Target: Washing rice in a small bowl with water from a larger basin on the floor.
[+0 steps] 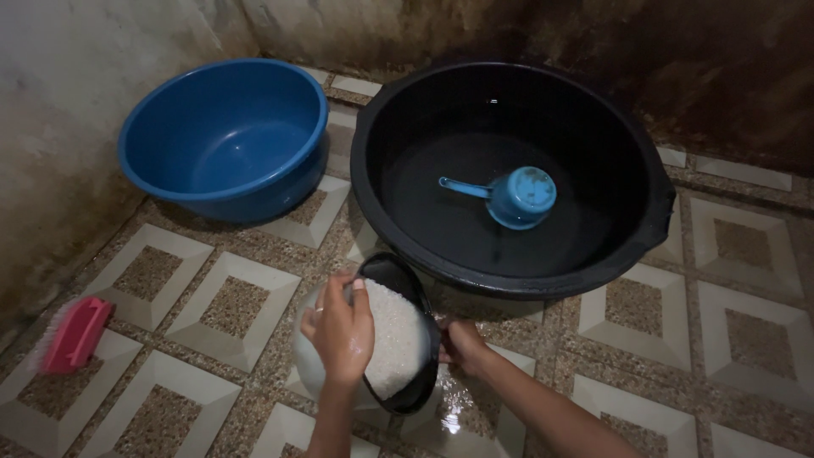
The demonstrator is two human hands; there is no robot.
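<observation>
Nearest, over the patterned tile floor [246,297], a black pot [405,280] tipped steeply on its side, full of wet white rice [394,339]; left hand [341,332] cupped flat against the rice with fingers together, thumb hooked over the upper rim; right hand [460,346] closed round the pot's lower edge, grip partly hidden behind the rim; beneath the pot, a pale round shape [307,360], perhaps a bowl or milky water, too dim to tell; wet sheen on the tile below; far left, a pink scrubbing brush [75,333] lying by the wall; beyond, just past the pot, a large black basin [509,174] of water with a blue dipper [515,196] in it; left of that, a blue basin [225,136] against the stained wall [59,127].
</observation>
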